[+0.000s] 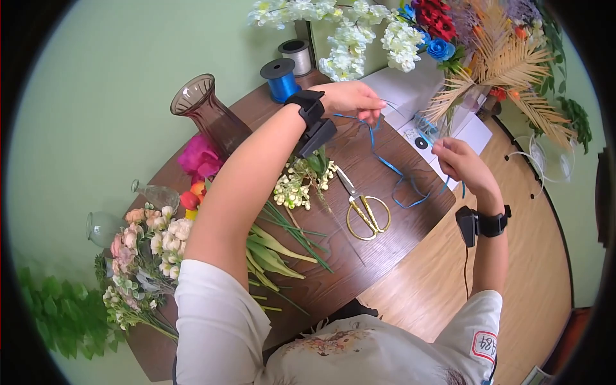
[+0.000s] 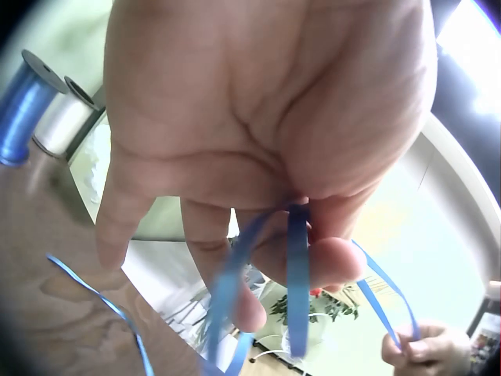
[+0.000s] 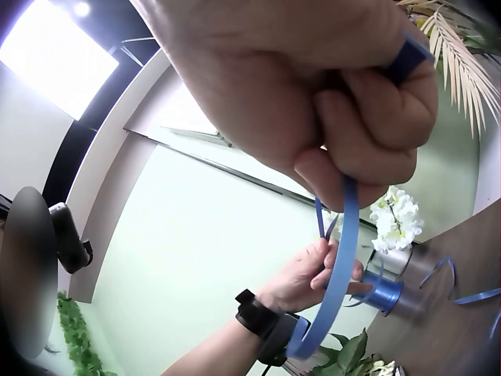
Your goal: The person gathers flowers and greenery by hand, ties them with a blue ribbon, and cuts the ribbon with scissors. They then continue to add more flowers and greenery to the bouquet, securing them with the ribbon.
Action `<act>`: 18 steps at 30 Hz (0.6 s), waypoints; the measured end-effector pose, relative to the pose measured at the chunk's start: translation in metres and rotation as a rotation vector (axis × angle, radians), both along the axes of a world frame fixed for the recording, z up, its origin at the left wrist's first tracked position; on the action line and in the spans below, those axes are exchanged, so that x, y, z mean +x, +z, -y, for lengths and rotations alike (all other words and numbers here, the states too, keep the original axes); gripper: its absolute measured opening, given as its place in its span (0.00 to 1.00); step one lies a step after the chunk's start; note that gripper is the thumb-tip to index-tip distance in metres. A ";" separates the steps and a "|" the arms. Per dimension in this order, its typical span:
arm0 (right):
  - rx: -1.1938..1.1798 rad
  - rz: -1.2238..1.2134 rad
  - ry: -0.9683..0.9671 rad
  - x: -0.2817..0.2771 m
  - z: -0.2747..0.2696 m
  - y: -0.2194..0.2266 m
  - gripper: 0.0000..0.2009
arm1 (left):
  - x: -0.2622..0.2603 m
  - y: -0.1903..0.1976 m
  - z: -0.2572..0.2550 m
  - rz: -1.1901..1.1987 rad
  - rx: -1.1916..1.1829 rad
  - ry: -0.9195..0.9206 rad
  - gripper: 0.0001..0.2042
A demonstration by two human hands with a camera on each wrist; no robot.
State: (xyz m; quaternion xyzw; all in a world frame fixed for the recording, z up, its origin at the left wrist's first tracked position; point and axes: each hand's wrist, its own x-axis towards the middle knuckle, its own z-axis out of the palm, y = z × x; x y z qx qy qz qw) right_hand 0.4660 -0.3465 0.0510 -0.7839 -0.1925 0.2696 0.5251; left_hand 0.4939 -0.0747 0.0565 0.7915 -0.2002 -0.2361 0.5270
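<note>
A narrow blue ribbon (image 2: 297,282) runs between both hands. My left hand (image 1: 350,97), above the far part of the table, pinches it between thumb and fingers, and loops hang below the palm in the left wrist view. Out past the table's right edge, my right hand (image 1: 467,168) is curled into a fist around another part of the ribbon. A strip of ribbon (image 3: 344,251) arcs down from that fist in the right wrist view. Loose ribbon curls over the tabletop between the hands. Scissors (image 1: 368,212) with gold handles lie on the wood nearby, blades apart.
A blue ribbon spool (image 1: 281,80) and a white spool (image 1: 296,56) stand at the back. Left of them is a purple glass vase (image 1: 215,115). White-berried sprigs (image 1: 295,186), green stems and pale flowers (image 1: 179,230) cover the left side. A dried palm arrangement (image 1: 513,64) rises behind my right hand.
</note>
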 end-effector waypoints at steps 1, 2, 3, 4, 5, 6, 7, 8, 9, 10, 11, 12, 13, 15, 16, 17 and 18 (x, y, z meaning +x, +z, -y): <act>-0.017 -0.015 0.022 -0.002 0.003 -0.001 0.09 | 0.003 -0.003 -0.005 0.036 0.058 0.040 0.15; -0.034 -0.029 0.045 -0.004 0.006 -0.002 0.10 | 0.008 -0.008 -0.010 0.038 0.056 0.045 0.15; -0.042 -0.071 0.034 -0.003 0.007 -0.010 0.11 | 0.012 -0.013 -0.014 0.007 0.158 0.051 0.16; -0.051 -0.034 0.066 -0.004 0.005 -0.019 0.11 | 0.015 -0.018 -0.019 -0.024 0.261 0.060 0.16; -0.101 -0.065 0.099 -0.008 0.000 -0.022 0.11 | 0.014 -0.023 -0.017 0.002 0.403 0.075 0.17; -0.153 -0.093 0.133 -0.012 -0.006 -0.025 0.11 | 0.017 -0.032 -0.011 0.047 0.613 0.151 0.17; -0.176 -0.105 0.173 -0.012 -0.009 -0.037 0.11 | 0.021 -0.040 -0.010 0.166 0.709 0.148 0.17; -0.201 -0.116 0.215 -0.010 -0.013 -0.048 0.10 | 0.024 -0.047 -0.010 0.283 0.805 0.148 0.17; -0.238 -0.154 0.284 -0.008 -0.015 -0.051 0.10 | 0.025 -0.053 -0.008 0.397 0.912 0.240 0.15; -0.245 -0.142 0.311 -0.007 -0.016 -0.051 0.10 | 0.025 -0.059 -0.004 0.507 1.022 0.338 0.15; -0.274 -0.187 0.322 -0.006 -0.018 -0.052 0.10 | 0.017 -0.049 0.005 0.420 1.102 0.396 0.13; -0.305 -0.231 0.335 -0.005 -0.020 -0.052 0.09 | 0.018 -0.050 0.008 0.362 1.199 0.407 0.13; -0.310 -0.233 0.309 -0.006 -0.020 -0.050 0.09 | 0.019 -0.051 0.011 0.326 1.273 0.346 0.14; -0.336 -0.242 0.297 0.001 -0.017 -0.057 0.09 | 0.018 -0.046 0.021 0.171 1.303 0.389 0.15; -0.353 -0.265 0.256 0.004 -0.017 -0.060 0.10 | 0.023 -0.050 0.023 0.067 1.294 0.382 0.15; -0.355 -0.253 0.247 0.004 -0.020 -0.059 0.09 | 0.048 -0.078 0.020 0.021 1.356 0.396 0.15; -0.355 -0.244 0.241 0.003 -0.022 -0.058 0.09 | 0.060 -0.088 0.018 -0.074 1.365 0.288 0.15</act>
